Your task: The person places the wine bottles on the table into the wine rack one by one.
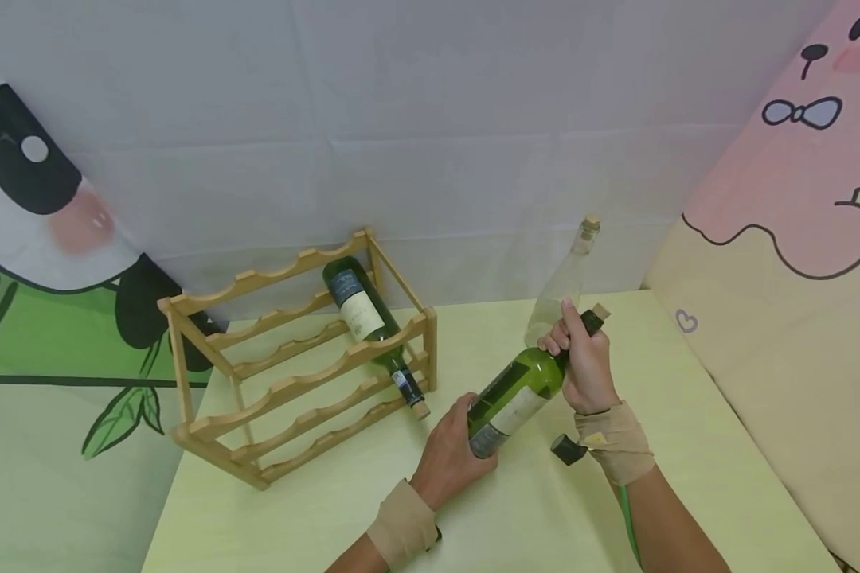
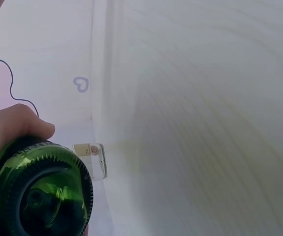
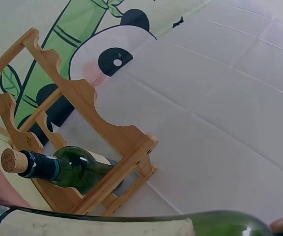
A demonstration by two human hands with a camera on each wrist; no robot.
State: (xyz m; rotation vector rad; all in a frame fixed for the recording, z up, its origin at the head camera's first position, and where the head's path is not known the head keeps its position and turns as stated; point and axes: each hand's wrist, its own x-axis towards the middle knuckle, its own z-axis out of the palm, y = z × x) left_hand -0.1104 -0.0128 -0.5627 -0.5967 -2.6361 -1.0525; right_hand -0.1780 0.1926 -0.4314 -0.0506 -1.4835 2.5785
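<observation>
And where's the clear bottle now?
In the head view, the clear bottle stands right of the wooden rack, behind the right hand gripping the green bottle.

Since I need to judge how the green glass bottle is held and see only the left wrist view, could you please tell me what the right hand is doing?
Observer: The right hand grips the green glass bottle round its neck.
Operator: Thank you; what stands further left?
Observer: A slatted light-brown wooden rack, holding one dark green glass bottle with a pale label.
Operator: Does the clear glass bottle have a stopper?
Observer: Yes, a tan cork sits in its mouth.
</observation>
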